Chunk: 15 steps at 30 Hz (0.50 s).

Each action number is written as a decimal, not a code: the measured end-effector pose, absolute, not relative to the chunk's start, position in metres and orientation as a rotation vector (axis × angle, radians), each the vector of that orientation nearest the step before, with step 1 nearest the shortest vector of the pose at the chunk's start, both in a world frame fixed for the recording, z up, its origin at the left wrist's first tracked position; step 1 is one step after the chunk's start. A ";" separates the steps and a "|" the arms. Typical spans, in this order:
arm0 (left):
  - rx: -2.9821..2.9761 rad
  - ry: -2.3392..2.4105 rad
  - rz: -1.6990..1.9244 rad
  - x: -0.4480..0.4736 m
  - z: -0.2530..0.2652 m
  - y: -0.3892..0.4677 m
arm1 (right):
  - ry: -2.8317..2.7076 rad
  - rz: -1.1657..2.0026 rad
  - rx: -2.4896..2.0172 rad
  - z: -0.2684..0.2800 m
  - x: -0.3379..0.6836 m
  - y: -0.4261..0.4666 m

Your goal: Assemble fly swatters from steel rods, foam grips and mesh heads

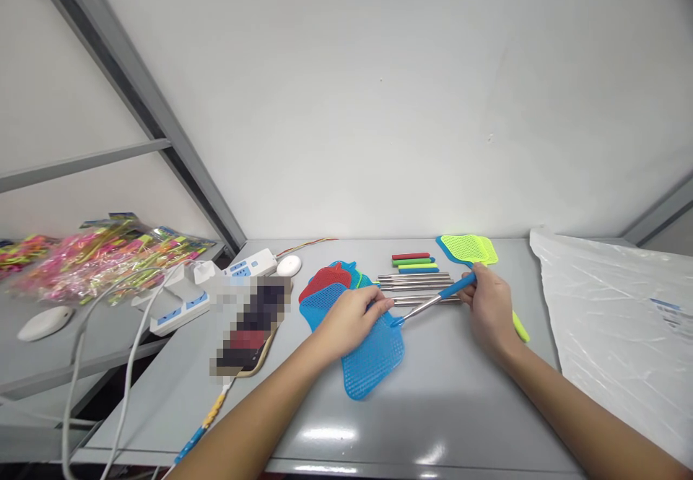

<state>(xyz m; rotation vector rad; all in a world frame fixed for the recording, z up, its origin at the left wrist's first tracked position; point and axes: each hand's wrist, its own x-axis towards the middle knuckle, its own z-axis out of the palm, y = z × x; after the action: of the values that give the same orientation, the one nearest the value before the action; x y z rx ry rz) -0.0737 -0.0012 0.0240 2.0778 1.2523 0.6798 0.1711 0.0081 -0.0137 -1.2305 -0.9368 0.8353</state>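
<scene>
A blue fly swatter (373,364) is held between my two hands, its mesh head toward me at the lower left and its metal rod slanting up to the right. My left hand (351,321) grips the head, thumb and fingers drawn together over it. At the other end, my right hand (487,307) is closed around the blue handle (458,286). Beneath and behind my left hand lies a pile of loose swatter heads, a red one (325,279) among them. Metal rods (416,279) lie side by side between my hands, partly covered by the swatter.
Coloured handle grips (414,263) lie behind the rods. Swatters with yellow-green heads (473,249) rest beyond my right hand. A white plastic bag (617,321) covers the right side. At left are a phone (260,321), power strips (184,310), cables and bagged colourful items (119,263).
</scene>
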 end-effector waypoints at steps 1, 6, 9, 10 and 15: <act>2.066 1.247 0.672 -0.073 0.022 0.000 | -0.922 0.840 -1.219 -0.014 0.170 0.007; 1.964 1.201 0.690 -0.072 0.021 0.002 | -0.805 0.963 -1.116 -0.008 0.166 0.006; 1.827 1.164 0.761 -0.073 0.028 0.001 | -0.777 1.042 -1.074 0.000 0.168 0.008; 1.756 1.132 0.758 -0.075 0.030 0.000 | -0.774 1.045 -1.071 0.003 0.169 0.009; 1.171 0.781 0.688 -0.092 0.041 0.003 | -0.670 0.939 -1.040 0.009 0.177 0.013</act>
<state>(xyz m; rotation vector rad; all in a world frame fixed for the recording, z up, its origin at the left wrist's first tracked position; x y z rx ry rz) -0.0921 0.0032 0.0414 1.1708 0.7808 0.6884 0.1773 0.0129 0.0085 -1.0399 -0.6701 0.9389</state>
